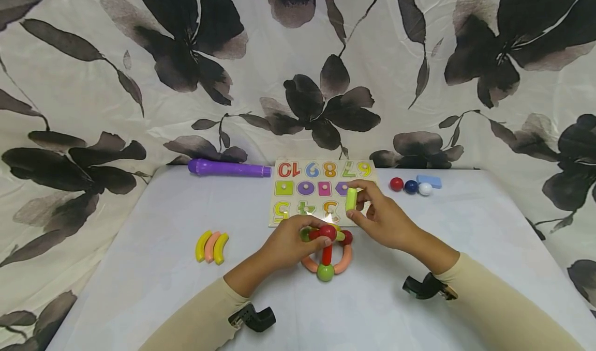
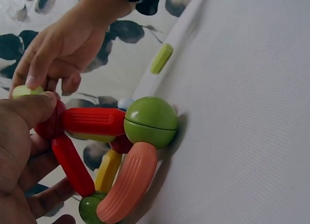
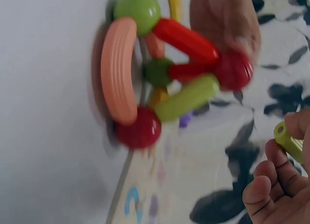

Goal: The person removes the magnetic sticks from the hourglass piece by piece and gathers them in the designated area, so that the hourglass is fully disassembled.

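Note:
My left hand [image 1: 289,241] grips the red ball [image 1: 328,231] at the top of a frame of magnetic rods and balls standing on the table. Red rods [image 2: 94,121] and a light green rod [image 3: 188,99] slope down from this ball. Curved salmon rods [image 1: 343,260], a yellow rod [image 2: 108,170] and green balls [image 1: 325,273] form the base, with another red ball [image 3: 139,129] at a corner. Just right of the top ball, my right hand [image 1: 386,219] pinches a short light green rod [image 1: 351,199] between thumb and fingers, raised above the number board.
Behind the frame lies a number puzzle board [image 1: 273,203], beside a purple microphone-like toy [image 1: 230,168]. Curved yellow and salmon rods [image 1: 212,247] lie at left. Red, blue and white balls [image 1: 411,187] sit near a light blue block [image 1: 429,181]. Another green rod [image 2: 161,58] lies on the table.

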### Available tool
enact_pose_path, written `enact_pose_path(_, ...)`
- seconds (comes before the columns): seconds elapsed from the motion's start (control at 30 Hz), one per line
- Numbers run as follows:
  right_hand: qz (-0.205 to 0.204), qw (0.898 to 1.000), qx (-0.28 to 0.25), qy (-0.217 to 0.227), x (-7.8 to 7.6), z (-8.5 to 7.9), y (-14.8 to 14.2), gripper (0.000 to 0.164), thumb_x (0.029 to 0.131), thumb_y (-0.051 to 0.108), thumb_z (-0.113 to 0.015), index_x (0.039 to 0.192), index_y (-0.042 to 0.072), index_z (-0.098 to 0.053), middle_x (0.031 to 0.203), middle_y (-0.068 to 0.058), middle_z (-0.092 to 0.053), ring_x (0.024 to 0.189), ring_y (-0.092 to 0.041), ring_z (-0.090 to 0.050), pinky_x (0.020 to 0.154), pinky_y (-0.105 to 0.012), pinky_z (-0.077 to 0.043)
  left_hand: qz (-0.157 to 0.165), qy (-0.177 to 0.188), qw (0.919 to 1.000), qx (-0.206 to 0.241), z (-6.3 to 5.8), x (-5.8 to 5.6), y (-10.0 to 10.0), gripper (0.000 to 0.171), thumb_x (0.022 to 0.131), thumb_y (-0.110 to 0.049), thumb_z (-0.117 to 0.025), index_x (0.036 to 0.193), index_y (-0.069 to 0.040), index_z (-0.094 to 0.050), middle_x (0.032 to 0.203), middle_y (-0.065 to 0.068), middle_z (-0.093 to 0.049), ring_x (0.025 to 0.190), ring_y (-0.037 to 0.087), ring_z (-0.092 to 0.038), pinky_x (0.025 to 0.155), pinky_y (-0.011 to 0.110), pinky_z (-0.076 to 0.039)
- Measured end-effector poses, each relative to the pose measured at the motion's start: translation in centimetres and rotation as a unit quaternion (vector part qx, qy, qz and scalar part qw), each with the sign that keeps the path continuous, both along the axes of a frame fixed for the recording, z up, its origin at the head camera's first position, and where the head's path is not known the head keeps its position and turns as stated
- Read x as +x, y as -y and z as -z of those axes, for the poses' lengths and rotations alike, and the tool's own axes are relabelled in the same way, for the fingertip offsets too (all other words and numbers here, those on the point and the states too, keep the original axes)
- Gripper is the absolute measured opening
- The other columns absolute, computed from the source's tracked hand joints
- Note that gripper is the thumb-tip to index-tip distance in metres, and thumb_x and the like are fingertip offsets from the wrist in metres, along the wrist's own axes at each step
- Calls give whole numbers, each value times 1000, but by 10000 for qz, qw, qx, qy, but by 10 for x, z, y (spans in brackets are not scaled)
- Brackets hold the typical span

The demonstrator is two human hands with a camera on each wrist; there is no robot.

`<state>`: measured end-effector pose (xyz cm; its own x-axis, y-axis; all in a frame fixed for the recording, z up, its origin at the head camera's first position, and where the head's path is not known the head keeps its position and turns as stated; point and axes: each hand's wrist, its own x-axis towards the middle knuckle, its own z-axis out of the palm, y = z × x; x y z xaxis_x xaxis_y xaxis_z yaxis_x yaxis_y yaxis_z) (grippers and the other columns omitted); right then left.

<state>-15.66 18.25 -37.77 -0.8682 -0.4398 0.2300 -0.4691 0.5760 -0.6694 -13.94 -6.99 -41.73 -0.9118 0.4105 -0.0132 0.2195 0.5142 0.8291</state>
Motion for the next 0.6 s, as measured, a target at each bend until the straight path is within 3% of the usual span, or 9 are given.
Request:
enact_pose_path(0.27, 486, 9984, -28, 286, -2, -2, -42, 66, 88, 6, -80, 144, 10, -46, 96, -5, -62, 81, -27, -57, 63, -27, -49, -92, 5, 9999, -144, -1, 0, -1, 40, 87, -36, -83, 120, -16, -73, 116, -6, -68, 116, 22, -57, 97, 44, -49)
enact_pose_path(0.47, 732, 9942, 506, 600, 2, -2, -78, 71, 84, 12, -84, 145, 11, -48, 101, -6, -61, 86, -31, -56, 67, -26, -47, -88, -7, 9999, -119, -1, 1, -1, 40, 87, -35, -83, 120, -16, -72, 115, -6, -68, 115, 21, -57, 95, 42, -50)
enact_pose_path(0.6, 893, 9901, 920, 564, 6, 1, -104, 69, 84, 13, -84, 144, 9, -50, 102, -5, -59, 90, -26, -55, 71, -28, -49, -84, 12, 9999, -102, 0, 0, -1, 40, 87, -36, -83, 121, -16, -72, 116, -6, -68, 115, 21, -56, 95, 41, -50)
